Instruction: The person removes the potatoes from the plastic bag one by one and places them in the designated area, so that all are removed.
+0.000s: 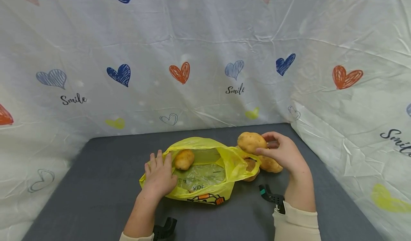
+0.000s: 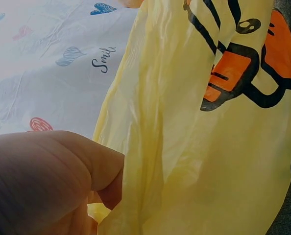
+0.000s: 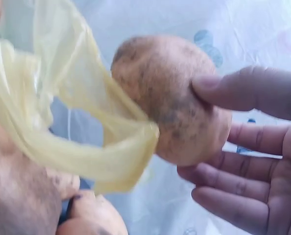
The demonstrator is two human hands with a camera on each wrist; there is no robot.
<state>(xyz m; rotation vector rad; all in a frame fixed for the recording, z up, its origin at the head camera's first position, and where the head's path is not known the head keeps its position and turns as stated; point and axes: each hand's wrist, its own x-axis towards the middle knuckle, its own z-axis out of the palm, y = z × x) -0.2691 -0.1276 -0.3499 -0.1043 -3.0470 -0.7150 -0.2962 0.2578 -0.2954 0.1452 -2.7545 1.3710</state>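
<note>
A yellow plastic bag (image 1: 228,184) with a printed cartoon lies with its mouth spread wide. One potato (image 1: 184,159) sits inside at the left. My left hand (image 1: 158,178) rests over the bag's left rim, fingers straight and spread; in the left wrist view its thumb (image 2: 104,164) goes in behind the yellow plastic. Beyond the bag's right end, my right hand (image 1: 285,153) holds another potato (image 1: 251,142) raised between thumb and fingers. In the right wrist view the bag's handle loop (image 3: 86,159) overlaps this dark-spotted potato (image 3: 167,93).
More potatoes (image 1: 270,165) lie on the dark table (image 1: 106,184) right of the bag, partly behind its handle. A white curtain (image 1: 205,101) printed with hearts borders the table at the back and sides. A black wrist mount (image 1: 272,197) juts out from the right wrist.
</note>
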